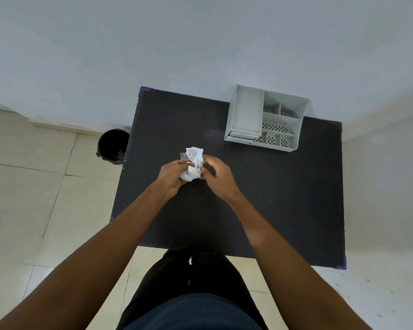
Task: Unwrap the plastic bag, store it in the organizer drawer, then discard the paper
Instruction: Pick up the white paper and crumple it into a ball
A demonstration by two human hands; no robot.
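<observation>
A crumpled white paper (194, 160) is held above the middle of the black table (272, 198). My left hand (171, 176) grips its lower left part. My right hand (216, 173) pinches it from the right, slightly blurred. A bit of clear plastic bag (183, 155) shows at the paper's upper left edge; the rest of the bag is hidden inside the paper. The white desk organizer (293, 122) stands at the table's far right, its small drawer (240, 137) at the lower left front, shut or nearly so.
A black waste bin (112, 146) stands on the tiled floor just left of the table's far left side. A pale wall runs behind the table. My legs are at the table's near edge.
</observation>
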